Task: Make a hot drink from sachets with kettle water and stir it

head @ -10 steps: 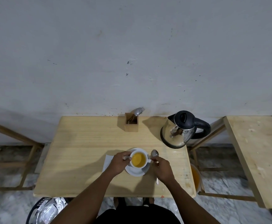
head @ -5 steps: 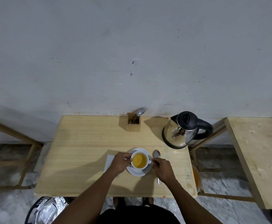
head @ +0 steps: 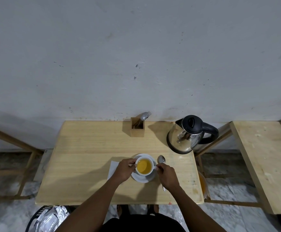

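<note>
Both hands, left and right, stay clasped on the round white cup; the steel spoon lies unmoved on the wooden table.

Your two forearms are bare from the bottom edge of the view up to the wrists, with no sleeve showing on either. Your left hand and right hand wear no gloves, rings, watch or bands. A dark, black garment covers your body below.
</note>
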